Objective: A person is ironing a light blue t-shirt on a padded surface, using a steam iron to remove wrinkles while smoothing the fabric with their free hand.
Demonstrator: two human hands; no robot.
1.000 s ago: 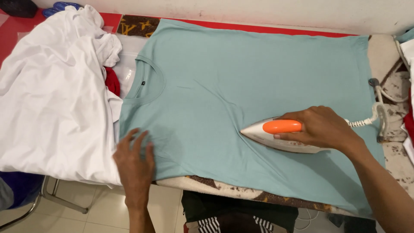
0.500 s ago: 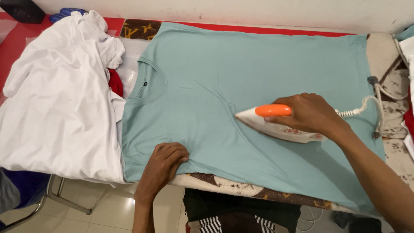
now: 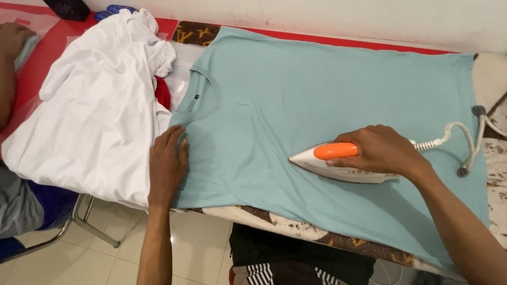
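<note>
A pale teal T-shirt (image 3: 317, 89) lies spread flat on a padded ironing surface, its neck opening toward the left. My right hand (image 3: 383, 150) grips the orange handle of a white iron (image 3: 330, 161), which rests on the shirt's middle with its tip pointing left. My left hand (image 3: 168, 163) lies flat, fingers together, on the shirt's shoulder edge near the collar, next to the white cloth.
A heap of white garments (image 3: 90, 111) lies left of the shirt, with a red cloth (image 3: 162, 94) peeking out. The iron's cord (image 3: 459, 132) curls at the right. Another person's arm (image 3: 8, 63) shows at the far left. A patterned blanket edge (image 3: 296, 229) overhangs tiled floor.
My left hand moved from the shirt's lower hem up to the shoulder near the collar and flattened. The iron shifted slightly right and down.
</note>
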